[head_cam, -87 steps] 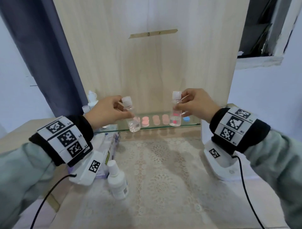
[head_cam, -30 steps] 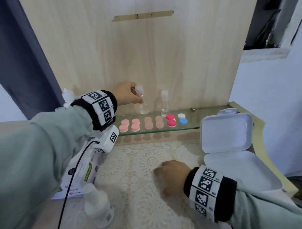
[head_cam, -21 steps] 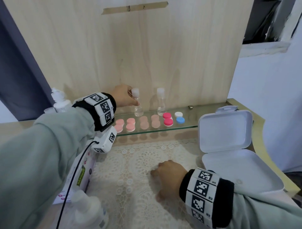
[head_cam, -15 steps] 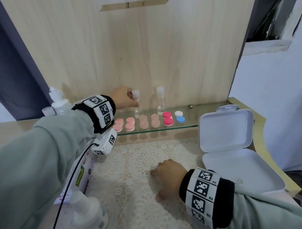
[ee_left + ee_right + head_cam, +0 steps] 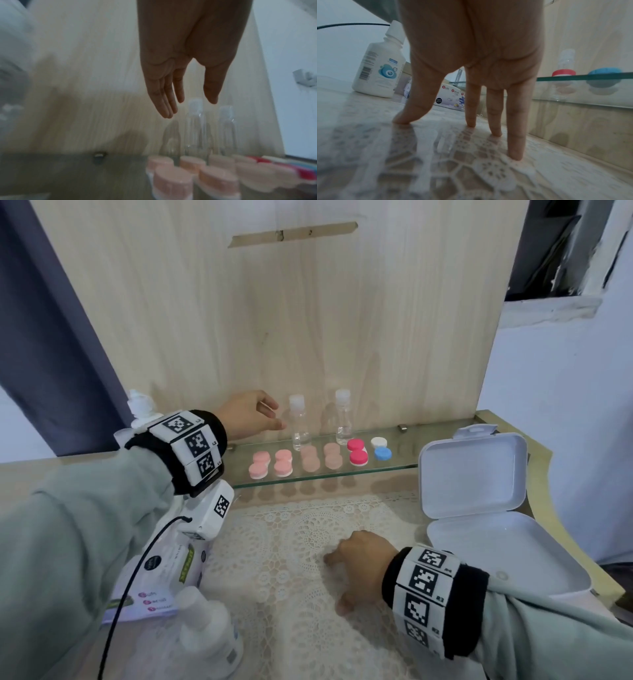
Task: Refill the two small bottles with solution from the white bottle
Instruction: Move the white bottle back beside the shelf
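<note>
Two small clear bottles with pale caps stand upright on the glass shelf, the left one (image 5: 298,422) (image 5: 194,128) beside the right one (image 5: 343,419) (image 5: 226,128). My left hand (image 5: 278,416) (image 5: 190,106) hovers just left of the left bottle with straight fingers, apart from it and holding nothing. The white solution bottle (image 5: 205,642) (image 5: 380,67) stands capped at the near left of the table. My right hand (image 5: 334,582) (image 5: 462,135) rests on the lace mat (image 5: 291,542) with spread fingertips touching the cloth.
The glass shelf (image 5: 404,446) also carries pink lens cases (image 5: 270,462), a red one (image 5: 357,451) and a blue-and-white one (image 5: 382,448). An open white plastic box (image 5: 479,525) sits at the right. A tissue pack (image 5: 164,577) lies left, and another white bottle (image 5: 140,409) stands behind.
My left hand has let go of the left small bottle, which now stands on the shelf, and drawn back a little to the left. The right hand stays on the mat.
</note>
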`<state>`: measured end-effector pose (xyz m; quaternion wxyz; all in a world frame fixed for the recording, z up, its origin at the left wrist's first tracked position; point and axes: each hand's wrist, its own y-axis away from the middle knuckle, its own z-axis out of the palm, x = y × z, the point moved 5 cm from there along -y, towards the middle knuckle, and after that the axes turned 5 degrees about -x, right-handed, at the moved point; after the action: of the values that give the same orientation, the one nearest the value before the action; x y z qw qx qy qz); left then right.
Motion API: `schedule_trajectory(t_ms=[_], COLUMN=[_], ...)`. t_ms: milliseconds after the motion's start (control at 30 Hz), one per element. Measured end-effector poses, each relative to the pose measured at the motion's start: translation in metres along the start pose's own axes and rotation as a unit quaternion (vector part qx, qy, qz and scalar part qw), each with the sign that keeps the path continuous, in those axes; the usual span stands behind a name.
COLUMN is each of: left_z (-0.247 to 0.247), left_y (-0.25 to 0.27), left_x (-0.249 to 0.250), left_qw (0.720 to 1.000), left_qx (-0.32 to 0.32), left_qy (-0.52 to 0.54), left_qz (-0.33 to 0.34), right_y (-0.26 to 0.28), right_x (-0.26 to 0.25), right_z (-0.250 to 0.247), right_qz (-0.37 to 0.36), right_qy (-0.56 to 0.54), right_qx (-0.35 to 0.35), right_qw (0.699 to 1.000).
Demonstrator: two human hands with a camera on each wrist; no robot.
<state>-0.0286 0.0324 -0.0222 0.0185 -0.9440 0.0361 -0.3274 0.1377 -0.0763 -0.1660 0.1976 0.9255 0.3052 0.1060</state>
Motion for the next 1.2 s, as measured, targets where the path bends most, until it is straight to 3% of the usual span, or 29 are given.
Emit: schedule_trajectory(t_ms=[200, 333, 533, 633, 733, 1000, 1200], left_z=[-0.027, -0.011, 0.018, 0.036, 0.051, 0.054, 0.049], left_y=[0.092, 0.158, 0.219, 0.234, 0.239, 0.240, 0.236], left_x=[0.002, -0.027, -0.068, -0.078, -0.086, -0.089, -0.084], left_qw=[0.998, 0.999, 0.999, 0.992, 0.993, 0.995, 0.997], left_qx=[0.005, -0.036, -0.010, -0.039, -0.054, 0.003, 0.041], left_qy=[-0.039, -0.013, 0.049, 0.119, 0.101, 0.073, 0.052], left_qz=[0.046, 0.038, 0.007, -0.004, -0.031, -0.063, -0.047], right_y=[0.007, 0.016, 0.026, 0.029, 0.031, 0.031, 0.030], right_x=[0.003, 0.002, 0.001, 0.004, 0.005, 0.005, 0.005], right_z=[-0.006, -0.006, -0.002, -0.001, 0.000, 0.002, 0.002], right_qz=[0.023, 0.044, 0.073, 0.081, 0.084, 0.088, 0.087], right_qy=[-0.073, -0.114, -0.140, -0.149, -0.153, -0.153, -0.161], right_qx=[-0.015, -0.012, -0.018, -0.018, -0.013, 0.003, 0.005], right_qw=[0.997, 0.992, 0.987, 0.985, 0.985, 0.984, 0.983])
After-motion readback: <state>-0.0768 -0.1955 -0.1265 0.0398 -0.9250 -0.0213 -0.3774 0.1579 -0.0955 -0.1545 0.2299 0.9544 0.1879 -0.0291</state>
